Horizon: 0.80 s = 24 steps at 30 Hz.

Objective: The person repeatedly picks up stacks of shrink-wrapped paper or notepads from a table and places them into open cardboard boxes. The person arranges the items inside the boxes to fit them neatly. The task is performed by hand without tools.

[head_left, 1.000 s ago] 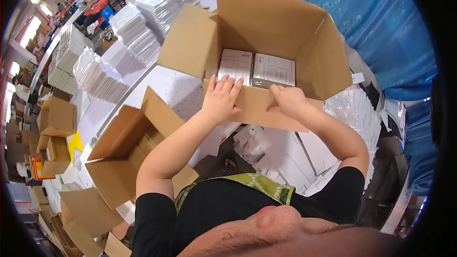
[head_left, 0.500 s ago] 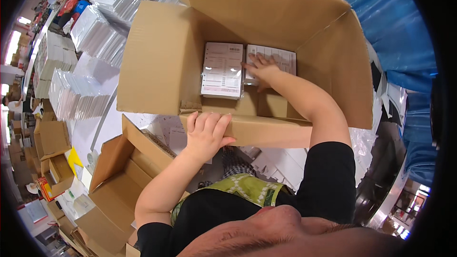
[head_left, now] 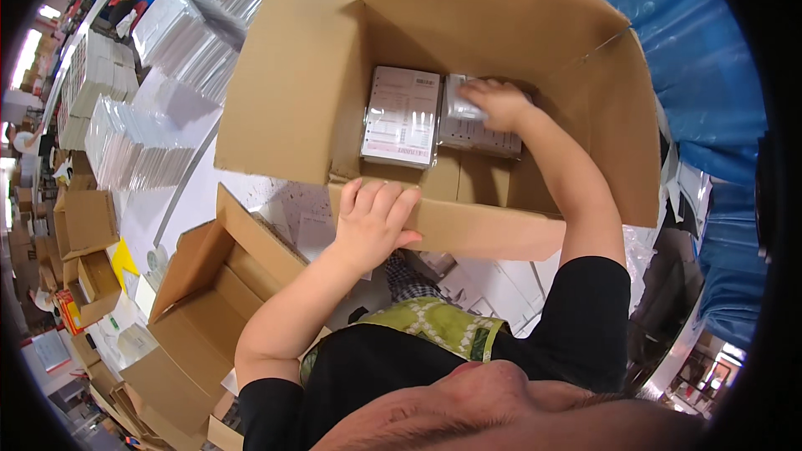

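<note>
A large open cardboard box [head_left: 292, 83] stands before me. My left hand [head_left: 373, 221] has its fingers bent over the near edge and flap of the box, thumb to the right. Inside, a thick clear-wrapped pack of printed paper forms [head_left: 403, 113] lies at the left. Beside it, apart by a narrow gap, is a second such pack [head_left: 484, 136], turned sideways. Over that second pack my right hand [head_left: 499, 103] is closed on a small whitish plastic-wrapped packet [head_left: 462, 98]. Motion smears these fingertips, and the hand hides part of both the packet and the pack.
A smaller open cardboard box [head_left: 205, 317] stands at lower left. Stacks of clear-wrapped paper [head_left: 138, 150] line the white table [head_left: 196, 188] to the left. A blue plastic curtain [head_left: 668, 42] hangs at the right. A yellow item [head_left: 124, 259] lies farther left.
My right hand has gone from lying spread on the right pack to closing around a whitish packet above it. The left hand keeps its place on the box edge.
</note>
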Motion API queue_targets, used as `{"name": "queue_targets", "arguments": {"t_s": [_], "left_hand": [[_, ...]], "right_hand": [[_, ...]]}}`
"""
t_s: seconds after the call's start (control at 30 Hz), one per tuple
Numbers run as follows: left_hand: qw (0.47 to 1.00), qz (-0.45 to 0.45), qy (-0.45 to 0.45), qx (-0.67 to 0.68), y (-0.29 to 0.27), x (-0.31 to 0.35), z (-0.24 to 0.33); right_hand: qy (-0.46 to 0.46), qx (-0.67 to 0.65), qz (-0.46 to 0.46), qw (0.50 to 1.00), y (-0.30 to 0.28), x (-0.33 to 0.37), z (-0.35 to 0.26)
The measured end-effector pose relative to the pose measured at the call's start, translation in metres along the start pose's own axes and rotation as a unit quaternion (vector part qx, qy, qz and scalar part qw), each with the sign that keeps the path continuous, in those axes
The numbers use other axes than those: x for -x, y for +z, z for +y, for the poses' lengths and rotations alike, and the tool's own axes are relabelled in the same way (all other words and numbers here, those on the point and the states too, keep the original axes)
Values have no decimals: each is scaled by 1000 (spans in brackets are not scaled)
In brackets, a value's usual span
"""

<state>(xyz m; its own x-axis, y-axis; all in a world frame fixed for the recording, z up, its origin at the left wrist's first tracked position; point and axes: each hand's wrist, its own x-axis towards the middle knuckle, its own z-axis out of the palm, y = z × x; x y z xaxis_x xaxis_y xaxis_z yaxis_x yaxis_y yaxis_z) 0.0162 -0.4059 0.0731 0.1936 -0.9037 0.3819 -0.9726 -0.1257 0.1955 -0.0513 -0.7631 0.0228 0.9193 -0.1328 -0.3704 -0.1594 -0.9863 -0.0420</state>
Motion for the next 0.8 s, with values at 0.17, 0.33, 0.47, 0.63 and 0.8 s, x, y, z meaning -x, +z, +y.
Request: {"name": "queue_targets", "arguments": {"t_s": [0.17,0.33,0.47,0.63,0.8], "left_hand": [[998,-22,2,52,-10,-6,0],[882,-1,-131,452,-32,-6,-9],[429,3,-195,882,-68,46,9],[374,157,-149,902,-128,109,60],[490,263,-163,815,-163,257,51]], "right_hand": [[148,12,76,986,-61,14,10],[-23,59,325,943,-133,72,-75],[-176,147,535,813,-140,143,-196],[-385,218,538,717,-126,192,-293],[-560,171,381,715,-91,199,-392]]}}
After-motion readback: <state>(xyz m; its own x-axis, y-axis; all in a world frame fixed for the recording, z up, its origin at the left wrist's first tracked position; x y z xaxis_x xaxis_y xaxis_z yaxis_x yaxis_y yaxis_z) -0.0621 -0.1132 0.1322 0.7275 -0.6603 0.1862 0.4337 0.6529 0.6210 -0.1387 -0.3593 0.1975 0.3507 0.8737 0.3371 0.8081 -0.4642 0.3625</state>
